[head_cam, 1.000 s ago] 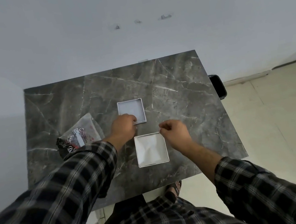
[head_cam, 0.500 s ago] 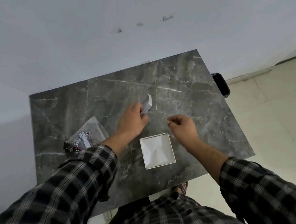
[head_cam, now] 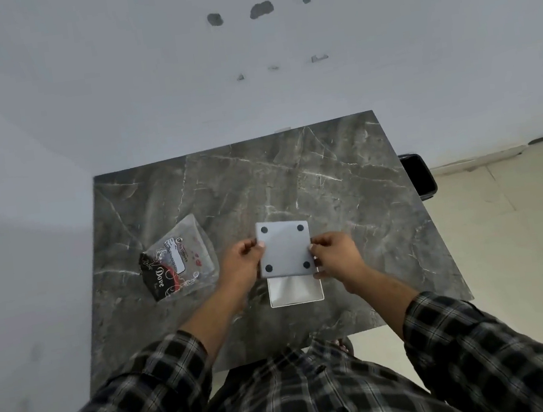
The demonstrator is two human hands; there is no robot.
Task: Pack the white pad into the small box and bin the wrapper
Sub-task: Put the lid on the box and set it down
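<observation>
Both hands hold a flat grey-white square box half [head_cam: 284, 250] with four black dots at its corners. My left hand [head_cam: 242, 266] pinches its left edge and my right hand [head_cam: 337, 256] pinches its right edge. It hovers over the far part of the small open white box [head_cam: 295, 291], which sits on the table near the front edge with white padding showing inside. The clear plastic wrapper [head_cam: 180, 256] with a black printed label lies on the table to the left of my left hand.
The dark marble table [head_cam: 346, 178] stands against a white wall. A black bin [head_cam: 420, 176] sits on the floor past the table's right edge. Light floor tiles lie to the right.
My left hand lifted the square box half from the table's middle and turned it over. My right hand took its other edge, and both brought it over the open box.
</observation>
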